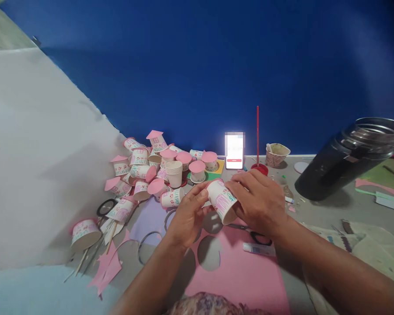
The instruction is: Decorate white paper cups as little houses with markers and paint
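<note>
A decorated paper cup [221,200] with pink drawings lies tilted between both hands, its mouth facing down toward me. My left hand [187,214] pinches the cup's left side near its pink-covered base. My right hand [259,202] wraps round the cup's right side from above. Beneath the hands lies a pink sheet [246,271] with round holes cut out of it. Black-handled scissors [252,234] and a glue tube [258,249] rest on that sheet just under my right wrist.
A heap of decorated cups with pink tops [151,170] fills the left. A lit phone [234,151] stands against the blue wall beside a red stick [258,135] and a small patterned bowl [276,154]. A black bin [348,157] lies tipped at right. More scissors [105,207] lie at left.
</note>
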Available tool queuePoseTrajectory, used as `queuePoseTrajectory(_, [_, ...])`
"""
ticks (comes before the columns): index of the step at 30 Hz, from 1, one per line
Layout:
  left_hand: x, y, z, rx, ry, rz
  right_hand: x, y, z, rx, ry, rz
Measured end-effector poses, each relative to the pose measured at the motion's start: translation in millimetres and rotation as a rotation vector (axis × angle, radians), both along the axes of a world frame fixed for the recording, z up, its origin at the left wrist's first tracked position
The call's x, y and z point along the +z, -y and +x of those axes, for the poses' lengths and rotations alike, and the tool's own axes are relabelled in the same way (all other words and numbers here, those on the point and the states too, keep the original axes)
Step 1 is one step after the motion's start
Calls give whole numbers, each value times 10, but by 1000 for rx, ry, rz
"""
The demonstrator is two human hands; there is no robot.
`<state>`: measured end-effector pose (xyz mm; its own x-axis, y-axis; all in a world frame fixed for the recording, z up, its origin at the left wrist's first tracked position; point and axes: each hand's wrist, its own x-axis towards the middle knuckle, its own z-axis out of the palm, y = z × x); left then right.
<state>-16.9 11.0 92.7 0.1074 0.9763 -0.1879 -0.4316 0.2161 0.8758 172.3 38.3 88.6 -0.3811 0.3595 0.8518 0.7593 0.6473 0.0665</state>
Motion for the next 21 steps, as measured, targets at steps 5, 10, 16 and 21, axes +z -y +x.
queuePoseTrajectory(5, [-25,-20,41,41,-3,4,-44,-4,-30,39,-7,-9])
queuePoseTrajectory(10, [-49,-29,80,51,-14,13,-59,-22,-27,75,-1,-54])
queuePoseTrajectory(16, [-77,-51,83,52,-35,23,-81,-25,-23,88,37,-94])
queuePoseTrajectory(21, [-79,-39,78,54,-37,25,-89,-9,-14,74,76,-139])
